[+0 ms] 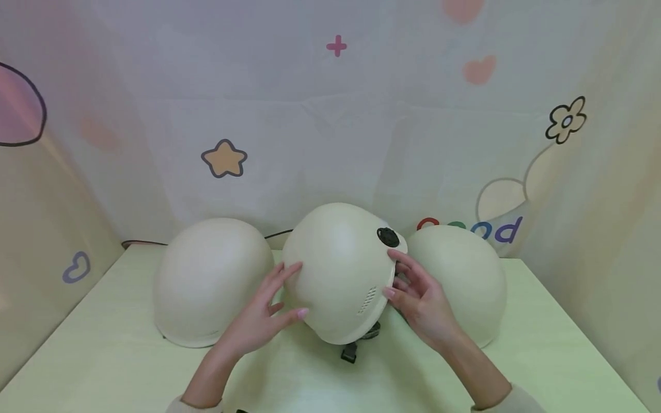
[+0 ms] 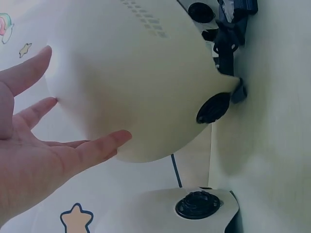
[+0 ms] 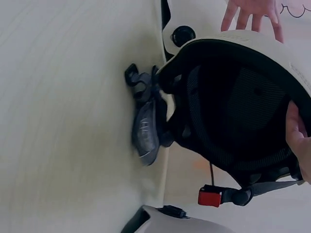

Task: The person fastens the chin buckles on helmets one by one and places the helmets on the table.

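A cream helmet (image 1: 330, 269) is tilted in the middle of the table, its opening turned to the right. My right hand (image 1: 426, 307) grips its right rim; in the right wrist view one digit of this hand (image 3: 300, 145) reaches inside the dark padded shell (image 3: 233, 111). On the other side, my left hand (image 1: 260, 318) spreads its fingers against the smooth outside. Its extended fingers also show against the shell in the left wrist view. A black strap buckle (image 1: 349, 352) hangs below the rim, and a red buckle (image 3: 209, 198) dangles from another strap.
Similar cream helmets stand dome-up on both sides, one at the left (image 1: 214, 281) and one at the right (image 1: 459, 281), partly behind my right hand. A printed curtain (image 1: 289, 143) closes off the back of the pale green table (image 1: 558, 344). A thin black cord (image 1: 279, 234) runs behind the helmets.
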A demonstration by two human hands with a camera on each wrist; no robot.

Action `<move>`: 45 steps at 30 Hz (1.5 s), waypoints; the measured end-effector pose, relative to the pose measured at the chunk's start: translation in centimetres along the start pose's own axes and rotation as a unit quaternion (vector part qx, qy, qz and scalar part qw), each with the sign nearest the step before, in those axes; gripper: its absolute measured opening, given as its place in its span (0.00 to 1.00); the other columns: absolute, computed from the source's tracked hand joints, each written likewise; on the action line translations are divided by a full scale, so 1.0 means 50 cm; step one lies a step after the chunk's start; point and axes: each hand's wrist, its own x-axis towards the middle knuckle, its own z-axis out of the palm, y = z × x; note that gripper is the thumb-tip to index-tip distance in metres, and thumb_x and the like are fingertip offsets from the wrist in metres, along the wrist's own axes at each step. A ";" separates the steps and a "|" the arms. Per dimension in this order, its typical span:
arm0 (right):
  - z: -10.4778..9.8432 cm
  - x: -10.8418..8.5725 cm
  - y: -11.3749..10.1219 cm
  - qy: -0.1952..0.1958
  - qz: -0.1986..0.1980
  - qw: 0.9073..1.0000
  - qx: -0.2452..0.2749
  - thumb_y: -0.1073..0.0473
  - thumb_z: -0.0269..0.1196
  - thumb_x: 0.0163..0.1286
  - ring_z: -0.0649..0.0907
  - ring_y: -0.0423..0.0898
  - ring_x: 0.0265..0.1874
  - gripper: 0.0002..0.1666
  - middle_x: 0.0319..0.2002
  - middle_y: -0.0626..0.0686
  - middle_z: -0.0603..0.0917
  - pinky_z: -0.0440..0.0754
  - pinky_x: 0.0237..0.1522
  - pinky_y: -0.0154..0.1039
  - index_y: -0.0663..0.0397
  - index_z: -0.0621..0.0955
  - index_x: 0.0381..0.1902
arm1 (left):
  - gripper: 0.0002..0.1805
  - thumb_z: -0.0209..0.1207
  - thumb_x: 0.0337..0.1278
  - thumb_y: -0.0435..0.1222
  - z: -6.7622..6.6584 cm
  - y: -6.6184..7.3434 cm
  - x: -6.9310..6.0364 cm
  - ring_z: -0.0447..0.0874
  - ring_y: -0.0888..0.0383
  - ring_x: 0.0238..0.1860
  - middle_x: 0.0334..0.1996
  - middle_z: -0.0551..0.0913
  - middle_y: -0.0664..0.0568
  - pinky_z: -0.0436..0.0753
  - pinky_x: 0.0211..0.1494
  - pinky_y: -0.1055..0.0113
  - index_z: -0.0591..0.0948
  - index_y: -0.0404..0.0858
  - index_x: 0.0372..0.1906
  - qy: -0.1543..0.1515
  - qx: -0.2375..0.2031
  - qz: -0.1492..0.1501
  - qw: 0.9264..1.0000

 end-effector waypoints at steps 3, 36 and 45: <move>0.008 0.003 -0.008 -0.019 -0.019 0.999 -0.021 0.78 0.53 0.62 0.76 0.46 0.46 0.34 0.49 0.55 0.67 0.77 0.47 0.35 0.64 0.59 0.66 | 0.40 0.63 0.53 0.38 -0.001 0.004 0.006 0.44 0.40 0.68 0.70 0.42 0.40 0.68 0.57 0.47 0.57 0.50 0.69 0.010 0.002 0.007 1.000; 0.075 0.002 0.005 -0.095 -0.022 0.961 -0.259 0.70 0.64 0.57 0.79 0.49 0.43 0.31 0.52 0.56 0.72 0.78 0.46 0.41 0.57 0.70 0.60 | 0.42 0.67 0.47 0.40 0.017 -0.001 0.019 0.47 0.40 0.68 0.70 0.41 0.41 0.74 0.52 0.54 0.60 0.55 0.68 0.056 -0.020 -0.047 0.997; 0.028 -0.019 0.012 -0.123 0.008 0.965 -0.230 0.69 0.64 0.57 0.77 0.52 0.44 0.35 0.49 0.63 0.74 0.79 0.44 0.41 0.61 0.66 0.62 | 0.43 0.66 0.48 0.40 0.014 -0.004 0.019 0.44 0.39 0.68 0.70 0.40 0.40 0.66 0.58 0.47 0.57 0.51 0.69 0.053 0.005 -0.039 0.998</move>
